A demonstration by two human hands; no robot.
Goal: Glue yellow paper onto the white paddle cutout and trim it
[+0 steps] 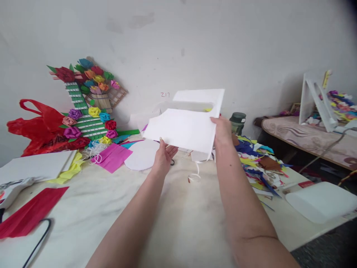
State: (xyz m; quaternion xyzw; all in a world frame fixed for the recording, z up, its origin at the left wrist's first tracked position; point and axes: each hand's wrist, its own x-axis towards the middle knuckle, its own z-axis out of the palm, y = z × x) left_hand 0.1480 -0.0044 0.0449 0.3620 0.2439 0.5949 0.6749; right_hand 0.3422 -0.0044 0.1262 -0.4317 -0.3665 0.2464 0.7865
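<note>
In front of me, raised above the table, is a cut white board [184, 128] with an opening near its top and a slanted left side. My right hand [222, 130] grips its right edge, the thumb on the front. At the lower edge my left hand [165, 154] pinches the board, with its thumb on the near face and the other fingers partly stretched out beneath. A thin white strip [198, 169] hangs or lies under the right part; I cannot tell which. Beyond my left hand lies a white paper circle [139, 154], partly covered.
Paper flowers on a green-and-white letter-shaped stand [90, 124] lean against the wall, by a red plastic bag [41, 124]. Colourful paper scraps [259, 160], a dark green jar [237, 123] and a white container [320, 201] are on the right. Red crepe paper [33, 212] lies front left.
</note>
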